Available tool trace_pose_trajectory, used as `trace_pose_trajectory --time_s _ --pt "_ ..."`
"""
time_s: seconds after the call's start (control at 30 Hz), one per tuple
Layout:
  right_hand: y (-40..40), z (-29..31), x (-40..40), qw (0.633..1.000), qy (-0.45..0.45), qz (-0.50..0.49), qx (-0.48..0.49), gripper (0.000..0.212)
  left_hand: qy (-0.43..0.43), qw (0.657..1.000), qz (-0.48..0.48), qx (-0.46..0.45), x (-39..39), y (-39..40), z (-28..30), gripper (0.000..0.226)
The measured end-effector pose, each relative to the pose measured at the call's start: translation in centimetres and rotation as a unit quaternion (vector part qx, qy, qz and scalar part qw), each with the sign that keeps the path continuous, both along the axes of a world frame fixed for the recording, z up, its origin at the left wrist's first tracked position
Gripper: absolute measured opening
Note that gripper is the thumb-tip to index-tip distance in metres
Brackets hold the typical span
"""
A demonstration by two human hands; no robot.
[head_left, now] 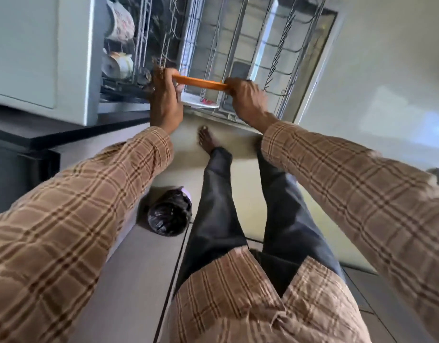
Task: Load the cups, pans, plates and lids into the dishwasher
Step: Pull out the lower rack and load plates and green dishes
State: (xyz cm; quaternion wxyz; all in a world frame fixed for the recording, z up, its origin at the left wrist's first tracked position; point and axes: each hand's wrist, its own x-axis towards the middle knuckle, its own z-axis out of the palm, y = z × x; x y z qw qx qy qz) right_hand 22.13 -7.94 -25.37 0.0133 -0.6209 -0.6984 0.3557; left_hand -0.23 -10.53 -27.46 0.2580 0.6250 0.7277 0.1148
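Sleeves of brown plaid run forward from you to both hands above the pulled-out lower rack [250, 58]. Your left hand [165, 95] grips one end of the orange plate [199, 82], your right hand [247, 95] curls round the other, holding it edge-on over the rack's near end. Beyond the rack's left side, patterned cups [119, 23] sit inside the dishwasher [74, 58]. Nearer you than the rack, a black bag [170, 214] lies on the floor.

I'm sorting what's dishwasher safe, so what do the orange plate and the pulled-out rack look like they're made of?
The orange plate, held edge-on by the left hand and right hand, looks like plastic or melamine: solid matte colour, thin rim, no glaze shine. The rack looks like coated metal wire: thin pale-grey rods in a grid.
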Motion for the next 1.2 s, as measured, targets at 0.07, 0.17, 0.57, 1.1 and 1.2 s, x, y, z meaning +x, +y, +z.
trace_pose_trajectory --time_s 0.07,0.17,0.57,1.1,1.2 --pt "0.1 -3.2 -0.6 1.000 0.001 0.010 -0.013 0.021 -0.009 1.000 0.010 -0.008 -1.1 0.5 -3.2 0.030" --pt "0.1 -7.0 -1.1 0.998 0.046 0.022 -0.027 0.023 -0.021 0.999 0.003 -0.026 -2.4 0.9 -7.1 0.036" --pt "0.5 -15.0 -3.4 0.996 0.058 0.027 -0.059 0.017 -0.045 0.989 0.110 -0.086 -4.7 0.4 -11.4 0.069" --pt "1.1 -18.1 -5.7 0.998 0.021 0.019 -0.056 0.025 -0.024 0.993 0.087 -0.081 -5.2 0.9 -13.0 0.067" --pt "1.6 -17.7 -6.7 0.998 0.033 0.004 -0.058 0.026 -0.035 0.993 0.094 -0.060 -5.4 0.7 -13.1 0.069"
